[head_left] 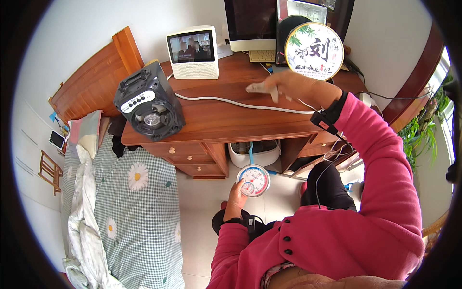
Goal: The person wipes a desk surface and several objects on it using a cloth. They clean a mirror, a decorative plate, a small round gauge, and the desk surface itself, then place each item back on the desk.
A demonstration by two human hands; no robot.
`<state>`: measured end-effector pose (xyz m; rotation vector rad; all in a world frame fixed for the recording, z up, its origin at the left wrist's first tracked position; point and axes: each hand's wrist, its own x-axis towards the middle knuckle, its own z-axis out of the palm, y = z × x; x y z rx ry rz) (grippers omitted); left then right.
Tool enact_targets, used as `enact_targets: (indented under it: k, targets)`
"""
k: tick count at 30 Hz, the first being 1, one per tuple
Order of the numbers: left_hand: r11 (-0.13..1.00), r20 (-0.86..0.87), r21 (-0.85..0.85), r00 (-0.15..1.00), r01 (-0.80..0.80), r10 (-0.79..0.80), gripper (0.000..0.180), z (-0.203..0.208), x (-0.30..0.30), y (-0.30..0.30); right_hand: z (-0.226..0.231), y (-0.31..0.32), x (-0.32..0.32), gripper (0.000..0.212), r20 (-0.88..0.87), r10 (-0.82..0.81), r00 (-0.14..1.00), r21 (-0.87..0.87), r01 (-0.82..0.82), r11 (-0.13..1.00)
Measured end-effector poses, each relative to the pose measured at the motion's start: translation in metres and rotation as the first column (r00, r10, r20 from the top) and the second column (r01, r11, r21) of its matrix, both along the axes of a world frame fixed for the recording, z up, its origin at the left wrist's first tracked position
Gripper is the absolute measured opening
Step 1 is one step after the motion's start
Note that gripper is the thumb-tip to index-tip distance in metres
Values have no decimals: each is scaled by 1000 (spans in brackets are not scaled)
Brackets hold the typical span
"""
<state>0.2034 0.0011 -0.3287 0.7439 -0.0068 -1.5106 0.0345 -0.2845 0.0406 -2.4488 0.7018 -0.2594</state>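
Observation:
My left hand [235, 198] grips a round white dial thermometer [256, 179] by its lower left edge. The dial has red and blue scale bands, a smaller dial low on its face, and is turned up toward me. My right hand [301, 88] reaches over the brown wooden desk [216, 119], fingers pointing left. At its fingertips is a pale greyish, cloth-like piece [262, 88], apparently pinched and close to the desktop. Its exact kind is hard to make out. Behind this hand stands a round white disc [315, 50] with printed bamboo and dark writing.
A black speaker [150, 103] stands at the desk's left corner, beside a white smart display [193, 53]. A white cable [231, 99] crosses the desktop. A monitor [252, 24] and keyboard [263, 56] are at the back. Left is a checked bed [139, 212]; a white bin [254, 156] sits under the desk.

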Motion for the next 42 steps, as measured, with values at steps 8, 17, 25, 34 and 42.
enact_targets:
  k: [8,17,25,34,42]
  targets:
    - [1000,16,-30,1000,4,-4,31,4,2,-3,-15,-60,88,36,166,-189,968,-711,250,657]
    - [1000,14,-15,1000,-9,9,34,4,5,-2,-50,-105,140,30,-138,-218,966,-706,58,705]
    - [999,51,-34,999,6,-5,36,8,2,-5,-34,-87,129,24,-429,-139,892,-645,-195,739]
    - [998,19,-67,1000,3,-2,32,-1,4,-2,-30,-13,37,25,-397,-267,878,-612,-36,790]
    - [999,35,-38,999,0,1,32,3,2,-1,31,46,-4,24,-236,-134,962,-165,97,982]
